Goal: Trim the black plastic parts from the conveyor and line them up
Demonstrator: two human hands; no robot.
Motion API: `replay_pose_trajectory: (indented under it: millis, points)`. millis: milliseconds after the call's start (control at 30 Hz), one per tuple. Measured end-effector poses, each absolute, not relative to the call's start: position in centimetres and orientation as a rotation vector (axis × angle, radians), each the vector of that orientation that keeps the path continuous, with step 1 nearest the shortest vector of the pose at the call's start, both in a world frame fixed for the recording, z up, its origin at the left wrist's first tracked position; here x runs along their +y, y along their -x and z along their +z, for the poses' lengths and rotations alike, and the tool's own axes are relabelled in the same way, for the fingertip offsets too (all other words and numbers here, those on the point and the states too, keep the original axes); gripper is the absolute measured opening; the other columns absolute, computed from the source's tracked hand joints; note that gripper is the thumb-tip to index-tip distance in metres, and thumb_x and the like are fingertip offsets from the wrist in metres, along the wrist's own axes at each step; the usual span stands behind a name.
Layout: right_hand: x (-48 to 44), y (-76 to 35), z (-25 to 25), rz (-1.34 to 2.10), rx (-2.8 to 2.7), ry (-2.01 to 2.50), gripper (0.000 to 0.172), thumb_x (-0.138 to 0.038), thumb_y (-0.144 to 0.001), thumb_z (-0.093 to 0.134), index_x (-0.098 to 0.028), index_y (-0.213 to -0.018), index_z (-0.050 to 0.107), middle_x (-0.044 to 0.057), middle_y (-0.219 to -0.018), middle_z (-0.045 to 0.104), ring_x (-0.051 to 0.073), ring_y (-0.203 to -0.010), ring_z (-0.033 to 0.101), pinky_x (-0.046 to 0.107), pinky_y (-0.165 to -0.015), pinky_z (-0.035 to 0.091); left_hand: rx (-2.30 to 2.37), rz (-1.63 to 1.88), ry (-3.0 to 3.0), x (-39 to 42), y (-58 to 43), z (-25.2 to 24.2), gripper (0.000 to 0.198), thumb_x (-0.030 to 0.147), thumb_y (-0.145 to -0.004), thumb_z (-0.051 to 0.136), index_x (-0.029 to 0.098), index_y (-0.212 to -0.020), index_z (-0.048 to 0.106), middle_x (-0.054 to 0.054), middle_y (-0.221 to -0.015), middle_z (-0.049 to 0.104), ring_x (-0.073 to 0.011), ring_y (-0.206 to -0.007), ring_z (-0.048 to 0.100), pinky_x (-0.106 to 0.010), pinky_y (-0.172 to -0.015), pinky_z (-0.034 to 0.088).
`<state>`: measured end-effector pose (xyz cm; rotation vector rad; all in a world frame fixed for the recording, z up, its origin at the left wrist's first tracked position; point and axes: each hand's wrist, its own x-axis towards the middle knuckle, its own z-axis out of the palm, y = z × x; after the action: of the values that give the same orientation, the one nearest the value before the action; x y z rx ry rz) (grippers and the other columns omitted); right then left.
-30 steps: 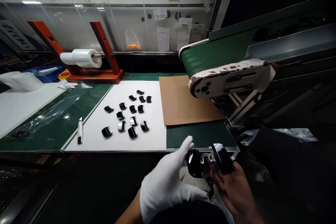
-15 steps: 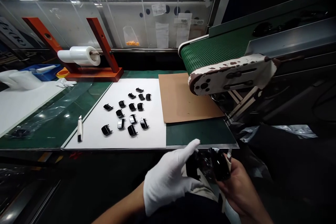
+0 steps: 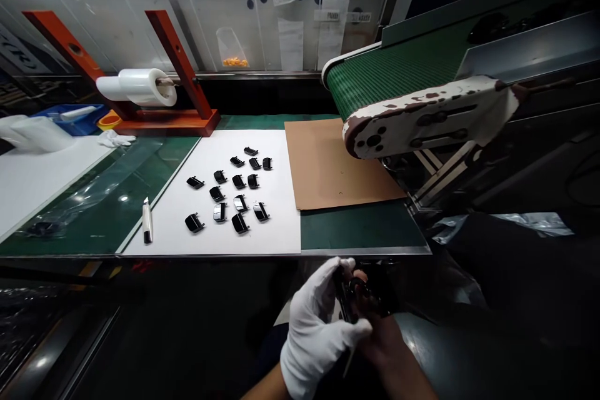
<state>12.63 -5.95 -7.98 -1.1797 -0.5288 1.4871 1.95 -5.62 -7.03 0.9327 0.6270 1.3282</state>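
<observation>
My left hand [image 3: 319, 325], in a white glove, is closed around a glossy black plastic part [image 3: 359, 297] below the table's front edge. My bare right hand [image 3: 379, 337] grips the same part from the right, its fingers partly hidden behind the glove. The two hands press together over the part. Several similar small black parts [image 3: 234, 190] lie spread on a white sheet [image 3: 210, 237] on the green table, well beyond both hands.
A utility knife [image 3: 147, 222] lies at the white sheet's left edge. A brown cardboard sheet [image 3: 328, 169] sits under the end of a green conveyor belt [image 3: 394, 75]. A film roll [image 3: 138, 87] on an orange stand is at the back left. Clear plastic film [image 3: 89, 194] covers the left table.
Both hands have drawn closer together and lower toward me. The black parts that were held apart and showing are now mostly covered by the gloved hand.
</observation>
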Motion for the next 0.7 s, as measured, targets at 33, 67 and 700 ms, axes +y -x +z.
replay_pose_trajectory:
  millis: [33,67,700]
  points:
    - [-6.0,-12.3,-8.1,1.48,-0.523,1.177,0.047,-0.067,-0.049,0.075,-0.023,-0.059,0.062,-0.002,-0.052,0.054,0.007,-0.036,0.029,0.02,-0.032,0.02,0.622,1.353,-0.905,-5.6,-2.1,-7.0,0.068,0.029,-0.063,0.086,0.019,-0.123,0.057,-0.012,-0.123,0.064,-0.0295,-0.116,0.059,-0.038,-0.101,0.048]
    - [-6.0,-12.1,-8.2,1.48,-0.517,1.175,0.047,-0.067,-0.048,0.076,-0.024,-0.059,0.062,-0.003,-0.052,0.054,0.007,-0.036,0.029,0.021,-0.033,0.02,0.628,1.364,-0.888,-5.5,-2.2,-7.0,0.068,0.03,-0.062,0.087,0.019,-0.122,0.058,-0.012,-0.122,0.064,-0.0295,-0.116,0.059,-0.037,-0.1,0.049]
    - [-6.6,-15.3,-5.4,0.898,-1.658,1.714,0.02,-0.034,-0.078,0.053,-0.025,-0.061,0.056,0.002,-0.056,0.064,0.019,-0.052,0.057,0.029,-0.051,0.037,0.829,0.405,-1.536,-2.9,1.9,-4.7,0.044,0.01,-0.062,0.075,0.02,-0.105,0.071,0.005,-0.08,0.065,-0.0129,-0.071,0.059,-0.018,-0.064,0.047]
